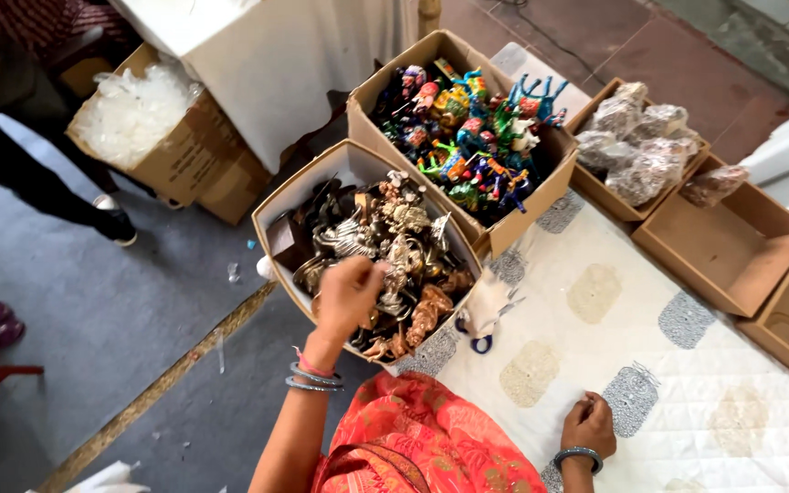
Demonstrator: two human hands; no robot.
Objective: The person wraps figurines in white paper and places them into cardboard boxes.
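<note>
Right hand [588,423] flat, fingers curled on quilt [595,347], empty. Left hand [351,294] reaching into box [278,195] of metal figurines [385,246] (grip unclear). No figurine on quilt yet; box full.

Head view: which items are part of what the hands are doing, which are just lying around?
In use:
- left hand, reaching into the box of metal figurines
- right hand, resting on the quilted mat

Lying about:
- box of painted figurines
- tray of wrapped bundles
- empty wooden trays
- box of clear plastic
- scissors
</note>
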